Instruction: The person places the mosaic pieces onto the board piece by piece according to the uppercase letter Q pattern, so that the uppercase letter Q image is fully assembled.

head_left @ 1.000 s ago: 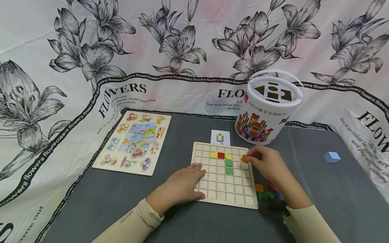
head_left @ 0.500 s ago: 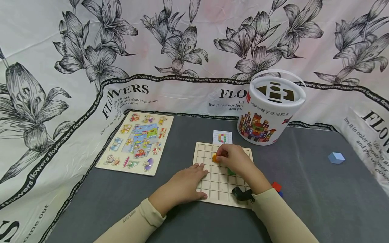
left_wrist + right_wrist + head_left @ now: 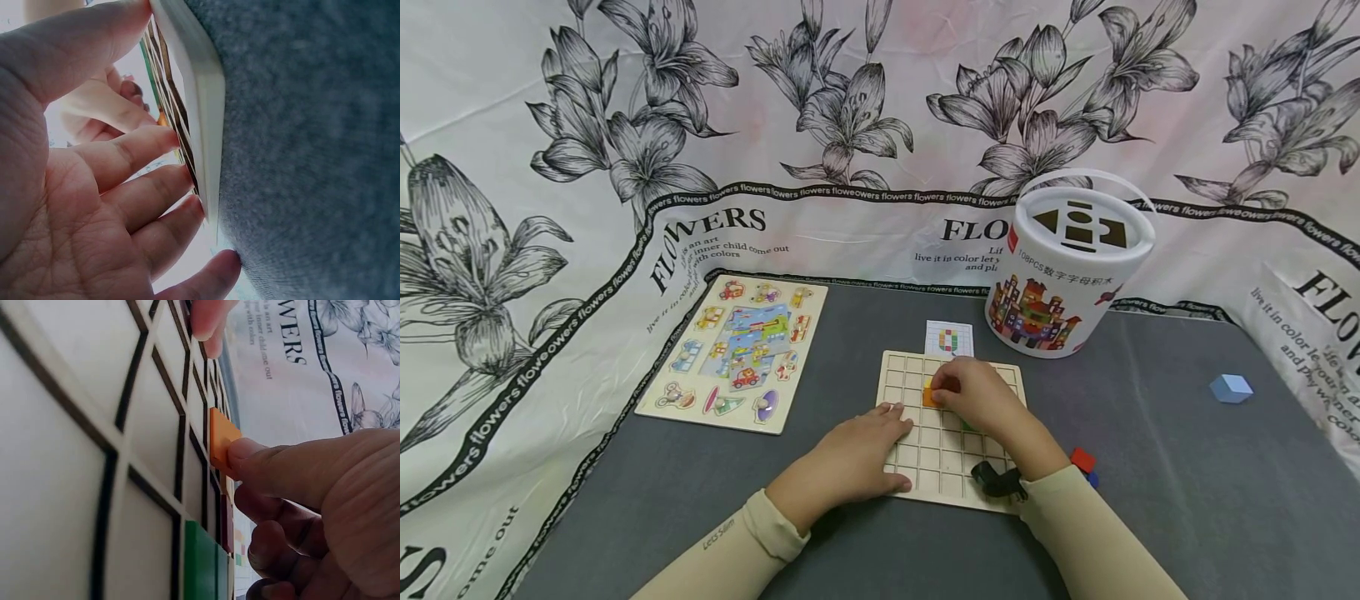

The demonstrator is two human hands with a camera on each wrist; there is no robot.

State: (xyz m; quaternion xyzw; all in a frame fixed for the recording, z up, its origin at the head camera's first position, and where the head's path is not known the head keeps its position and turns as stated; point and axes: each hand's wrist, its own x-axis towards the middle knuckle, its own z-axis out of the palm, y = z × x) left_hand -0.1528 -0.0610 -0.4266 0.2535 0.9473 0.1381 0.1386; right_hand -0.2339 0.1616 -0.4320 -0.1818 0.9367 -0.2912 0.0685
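A wooden grid board [image 3: 925, 460] lies on the dark table. My left hand [image 3: 859, 452] rests along its left edge with fingers spread; in the left wrist view the fingertips [image 3: 187, 206] touch the rim. My right hand [image 3: 987, 402] pinches a square orange block [image 3: 222, 439] between thumb and fingers, at a cell in the upper left part of the grid. Green blocks [image 3: 199, 562] and a dark red block [image 3: 226, 525] sit in cells nearby. The right hand hides much of the set blocks in the head view. A small pattern card [image 3: 949, 337] lies behind the board.
A white lidded bucket [image 3: 1051, 283] stands at the back right. A picture puzzle board [image 3: 700, 406] lies at left. A light blue cube [image 3: 1231, 389] is far right. A red block [image 3: 1082, 459] and a blue block [image 3: 1093, 479] show beside the right sleeve [image 3: 1090, 533].
My right hand has carried the orange block leftward from the board's right edge to the upper left cells, and over the last half second shifted it slightly nearer. The left hand stays put.
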